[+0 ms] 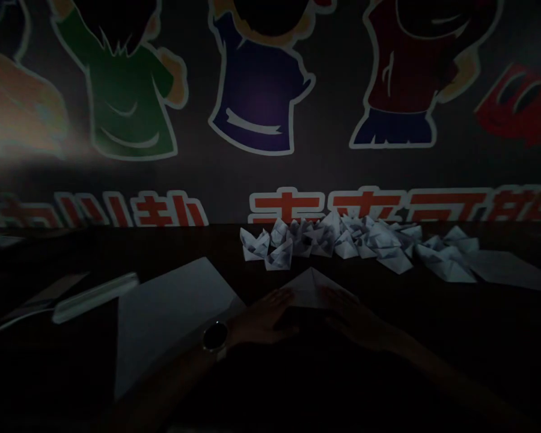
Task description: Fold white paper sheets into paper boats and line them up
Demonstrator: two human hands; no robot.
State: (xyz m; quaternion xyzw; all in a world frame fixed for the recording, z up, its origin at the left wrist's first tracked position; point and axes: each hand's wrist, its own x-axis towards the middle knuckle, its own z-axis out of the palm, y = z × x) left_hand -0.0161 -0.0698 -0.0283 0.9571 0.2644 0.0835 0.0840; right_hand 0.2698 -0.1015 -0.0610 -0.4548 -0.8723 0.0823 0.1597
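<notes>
A white sheet of paper [312, 290], folded to a peak with a crease down its middle, lies on the dark table in front of me. My left hand [265, 317] rests on its left side, fingers stretched out and thumb apart. On the right side, my right hand [358, 320] lies with its fingers extended over the paper's edge. Both hands look open and flat, though the dim light blurs the fingertips. A round-faced watch [215, 335] is on my left wrist. Beneath my left forearm is a stack of plain white paper [175, 307].
Several folded paper boats [315, 237] are heaped at the table's back, against a wall with painted cartoon figures [256, 90]. A flat paper sheet [511, 269] lies at right. A long pale object [94, 297], its kind unclear, lies at left.
</notes>
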